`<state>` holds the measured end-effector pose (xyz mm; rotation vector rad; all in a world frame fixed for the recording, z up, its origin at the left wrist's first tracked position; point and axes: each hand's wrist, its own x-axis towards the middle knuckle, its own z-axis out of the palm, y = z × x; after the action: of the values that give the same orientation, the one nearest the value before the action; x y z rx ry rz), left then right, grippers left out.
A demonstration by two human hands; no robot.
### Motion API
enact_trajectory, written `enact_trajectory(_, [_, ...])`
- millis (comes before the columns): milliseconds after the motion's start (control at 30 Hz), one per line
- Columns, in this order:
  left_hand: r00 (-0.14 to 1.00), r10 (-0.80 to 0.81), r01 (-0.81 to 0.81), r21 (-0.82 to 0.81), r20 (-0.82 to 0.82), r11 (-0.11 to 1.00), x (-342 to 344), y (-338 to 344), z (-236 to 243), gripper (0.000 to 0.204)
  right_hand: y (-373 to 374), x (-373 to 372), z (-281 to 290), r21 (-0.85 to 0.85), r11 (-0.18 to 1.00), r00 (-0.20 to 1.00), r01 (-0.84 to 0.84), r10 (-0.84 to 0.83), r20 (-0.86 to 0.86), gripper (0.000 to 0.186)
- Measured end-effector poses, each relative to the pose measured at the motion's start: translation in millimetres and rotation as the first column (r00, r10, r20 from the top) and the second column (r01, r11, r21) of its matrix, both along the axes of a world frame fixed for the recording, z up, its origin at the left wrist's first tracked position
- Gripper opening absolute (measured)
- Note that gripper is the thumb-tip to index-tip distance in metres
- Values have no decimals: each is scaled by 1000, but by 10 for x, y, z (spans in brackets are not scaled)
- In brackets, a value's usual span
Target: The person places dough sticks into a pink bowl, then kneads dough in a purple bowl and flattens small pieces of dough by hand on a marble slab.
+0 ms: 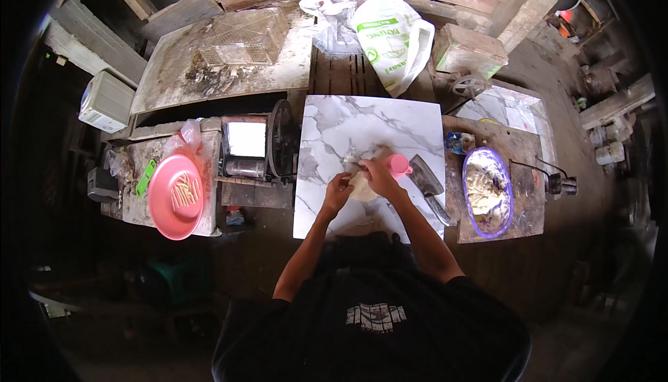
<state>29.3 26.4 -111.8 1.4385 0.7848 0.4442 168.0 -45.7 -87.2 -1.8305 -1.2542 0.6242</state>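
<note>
A pale, flat piece of dough (pixel 362 188) lies on the marble-patterned board (pixel 334 124) between my hands. My left hand (pixel 338 191) is at its left edge, fingers curled in against it. My right hand (pixel 379 177) reaches over its upper right side with the fingertips pinched together; what they hold, if anything, is too small to make out. Just right of that hand stands a pink cup (pixel 399 165). A cleaver (pixel 426 175) lies slanted along the board's right side, its handle toward me.
On the left stand a pink basin (pixel 184 225) with dough sticks and a machine with a dark wheel (pixel 281 138). To the right, a purple-rimmed basin (pixel 511 194) holds dough. Beyond the board are a white-and-green sack (pixel 390 41) and a wire cage (pixel 243 37).
</note>
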Motion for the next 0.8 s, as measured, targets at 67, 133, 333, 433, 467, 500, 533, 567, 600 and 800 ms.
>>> enact_trajectory(67, [997, -47, 53, -81, 67, 995, 12, -29, 23, 38, -99, 2, -18, -17, 1000, 956, -20, 24, 292, 12])
enact_trajectory(133, [994, -52, 62, -115, 94, 991, 20, -22, 37, 37, -87, 43, 4, -19, 997, 936, -74, 76, 345, 9])
enact_trajectory(333, [985, -151, 157, -63, 84, 986, 91, 0, 111, 36, -76, 100, 158, -71, 982, 963, -176, 186, 194, 7])
enact_trajectory(433, [954, -300, 301, 84, -22, 950, 145, 84, 66, 31, -80, 99, 301, -22, 974, 956, -226, 226, 185, 9])
enact_trajectory(467, [943, -330, 334, 113, -51, 936, 151, 116, 54, 30, -85, 93, 343, -1, 969, 949, -248, 244, 199, 10])
enact_trajectory(500, [931, -357, 365, 141, -80, 920, 154, 149, 43, 29, -86, 88, 387, -1, 968, 949, -249, 244, 201, 10])
enact_trajectory(533, [943, -333, 332, 104, -4, 938, 167, 167, 99, 26, -89, 90, 451, 82, 973, 961, -217, 198, 194, 10])
enact_trajectory(567, [946, -321, 318, 83, 34, 945, 174, 194, 157, 24, -90, 94, 517, 165, 969, 971, -184, 153, 185, 10])
enact_trajectory(600, [949, -307, 303, 63, 72, 951, 184, 224, 216, 23, -85, 105, 588, 164, 970, 971, -181, 150, 186, 10])
enact_trajectory(800, [911, -154, 274, -283, 381, 919, 137, 319, 754, 23, -25, 203, 865, 147, 987, 927, 67, -7, -374, 15])
